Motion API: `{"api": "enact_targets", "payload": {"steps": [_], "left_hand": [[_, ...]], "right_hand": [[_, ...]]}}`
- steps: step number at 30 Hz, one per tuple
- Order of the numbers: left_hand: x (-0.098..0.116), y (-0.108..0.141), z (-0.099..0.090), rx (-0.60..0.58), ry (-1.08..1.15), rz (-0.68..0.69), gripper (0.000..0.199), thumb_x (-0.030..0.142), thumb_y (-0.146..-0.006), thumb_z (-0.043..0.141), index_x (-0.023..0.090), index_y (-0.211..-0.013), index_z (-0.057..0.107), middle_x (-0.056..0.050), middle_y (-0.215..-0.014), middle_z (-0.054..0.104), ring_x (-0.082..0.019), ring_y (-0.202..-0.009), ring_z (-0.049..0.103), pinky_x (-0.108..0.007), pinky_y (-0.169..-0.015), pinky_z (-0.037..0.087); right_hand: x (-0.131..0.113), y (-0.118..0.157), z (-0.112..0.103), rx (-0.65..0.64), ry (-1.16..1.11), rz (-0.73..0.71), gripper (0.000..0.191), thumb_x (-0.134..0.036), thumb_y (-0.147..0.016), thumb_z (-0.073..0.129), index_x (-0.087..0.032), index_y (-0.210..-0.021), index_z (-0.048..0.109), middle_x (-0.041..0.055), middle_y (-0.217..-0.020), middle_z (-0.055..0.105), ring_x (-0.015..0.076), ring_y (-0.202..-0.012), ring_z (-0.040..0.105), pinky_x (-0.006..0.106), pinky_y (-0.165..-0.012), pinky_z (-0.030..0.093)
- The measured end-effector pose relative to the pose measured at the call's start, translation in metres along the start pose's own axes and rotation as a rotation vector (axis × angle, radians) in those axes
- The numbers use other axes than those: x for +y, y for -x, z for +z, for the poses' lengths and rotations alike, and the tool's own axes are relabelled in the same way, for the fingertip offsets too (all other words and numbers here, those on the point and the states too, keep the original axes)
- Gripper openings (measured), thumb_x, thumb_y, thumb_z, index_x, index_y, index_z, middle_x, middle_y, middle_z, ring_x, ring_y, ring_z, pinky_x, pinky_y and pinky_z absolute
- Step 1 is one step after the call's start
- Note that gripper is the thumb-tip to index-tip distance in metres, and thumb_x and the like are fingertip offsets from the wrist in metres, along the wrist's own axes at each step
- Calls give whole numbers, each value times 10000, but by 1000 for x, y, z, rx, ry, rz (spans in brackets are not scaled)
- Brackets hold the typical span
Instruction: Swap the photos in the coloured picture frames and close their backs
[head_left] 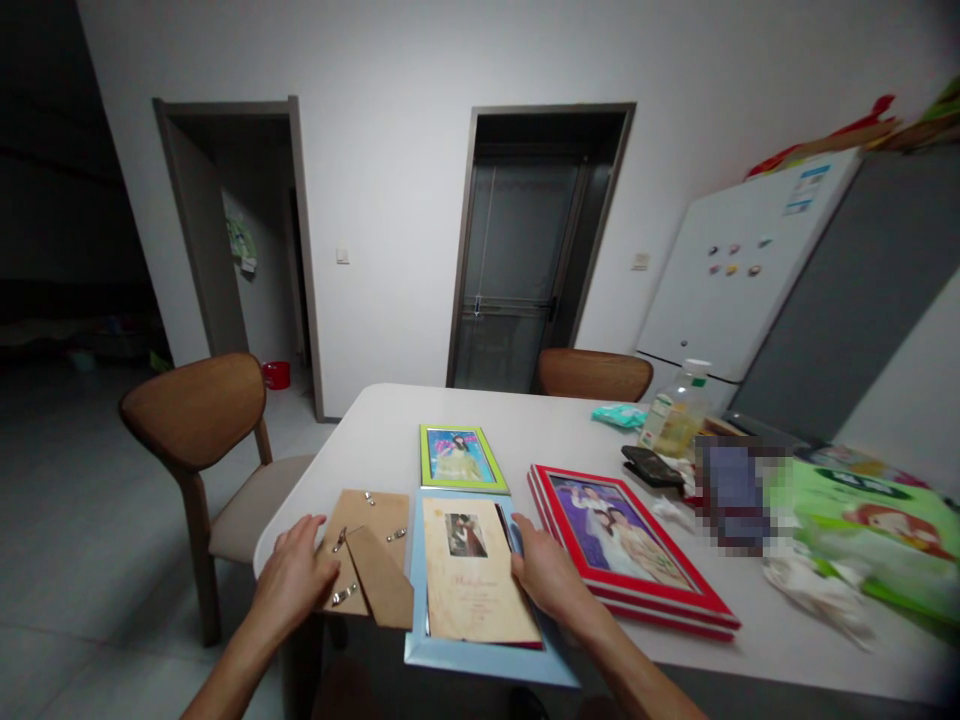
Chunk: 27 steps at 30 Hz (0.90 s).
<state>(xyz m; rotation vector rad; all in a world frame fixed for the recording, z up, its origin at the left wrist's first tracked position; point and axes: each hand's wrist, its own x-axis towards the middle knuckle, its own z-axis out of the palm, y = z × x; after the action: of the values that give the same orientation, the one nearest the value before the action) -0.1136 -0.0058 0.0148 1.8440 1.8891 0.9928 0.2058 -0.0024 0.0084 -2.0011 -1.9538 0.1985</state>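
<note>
A light-blue picture frame (491, 668) lies at the table's front edge. On it is a cream printed card (472, 600) with a small photo and reddish script. My right hand (546, 572) is closed at the frame's right border, its thumb by the card's edge. To the left is a brown backing board (375, 510) with metal clips and a loose stand flap, overhanging the table edge. My left hand (296, 575) bends around the board's left side, thumb on top; its other fingertips are partly hidden.
Behind the blue frame lies a yellow-green framed photo (459, 458). Stacked red picture frames (630, 545) sit to the right. Farther right are a bottle (675, 410), a black object (651, 468), crumpled tissues (821, 600) and a green package (877, 520). A wooden chair (199, 410) stands left.
</note>
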Motion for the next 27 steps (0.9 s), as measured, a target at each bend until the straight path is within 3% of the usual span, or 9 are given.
{"api": "enact_targets", "payload": {"steps": [2, 4, 8, 10, 13, 16, 18, 22, 27], "left_hand": [[16, 10, 9, -5, -4, 65, 464, 250, -626, 525, 127, -1071, 479, -106, -1191, 476, -262, -1143, 380, -392, -966, 263], [40, 25, 24, -148, 117, 139, 470, 250, -673, 495, 138, -1126, 439, -100, -1223, 452, -226, -1150, 383, -376, -968, 279], [94, 55, 56, -350, 191, 323, 585, 265, -644, 578, 145, -1187, 397, -115, -1297, 366, -234, -1193, 318, -394, -996, 248], [117, 62, 68, -370, 193, 408, 623, 292, -644, 593, 134, -1207, 378, -130, -1319, 328, -250, -1207, 288, -419, -996, 251], [137, 64, 74, -289, 163, 568, 595, 234, -647, 573, 114, -1198, 385, -146, -1310, 337, -261, -1202, 290, -441, -987, 272], [140, 59, 70, -135, 168, 705, 510, 91, -671, 453, 120, -1178, 403, -125, -1234, 440, -218, -1149, 375, -399, -973, 319], [133, 54, 64, -18, 208, 674, 499, 46, -680, 390, 137, -1170, 408, -104, -1152, 512, -194, -1084, 447, -373, -942, 365], [105, 39, 47, 168, 382, 342, 446, 109, -711, 400, 167, -1152, 420, -81, -1095, 540, -189, -983, 523, -315, -798, 472], [62, 27, 31, 231, 576, -40, 498, 211, -669, 510, 167, -1154, 402, -59, -1047, 579, -196, -932, 556, -308, -819, 429]], "right_hand": [[0, -3, -4, 37, -115, 30, 554, -152, -663, 438, -38, -1201, 369, 184, -993, 571, 242, -902, 540, 318, -767, 377], [-2, -4, -12, 35, -322, 116, 552, -163, -660, 422, -45, -1197, 367, 154, -917, 602, 218, -812, 569, 303, -713, 405], [-15, 3, -35, -87, -1028, 309, 599, -190, -688, 366, -131, -1270, 239, 56, -783, 623, 142, -556, 567, 262, -539, 438], [-24, 8, -47, -85, -1303, 311, 650, -150, -657, 398, -189, -1278, 212, 16, -783, 615, 107, -505, 545, 235, -510, 437], [-33, 14, -57, -84, -1470, 252, 721, -105, -603, 487, -234, -1263, 229, -19, -783, 609, 75, -472, 518, 214, -513, 443], [-34, 12, -58, -115, -1488, 183, 728, -138, -579, 584, -220, -1238, 285, -14, -771, 612, 75, -481, 520, 196, -477, 434], [-29, 7, -54, -109, -1451, 193, 727, -153, -562, 618, -186, -1224, 317, -2, -738, 609, 87, -496, 529, 184, -435, 415], [-13, -4, -38, -39, -1242, 259, 710, -155, -602, 566, -125, -1251, 279, 9, -675, 598, 109, -489, 538, 205, -415, 413], [5, -10, -16, 36, -532, 188, 557, -117, -668, 427, -77, -1219, 357, 68, -728, 630, 132, -519, 568, 247, -535, 442]]}}
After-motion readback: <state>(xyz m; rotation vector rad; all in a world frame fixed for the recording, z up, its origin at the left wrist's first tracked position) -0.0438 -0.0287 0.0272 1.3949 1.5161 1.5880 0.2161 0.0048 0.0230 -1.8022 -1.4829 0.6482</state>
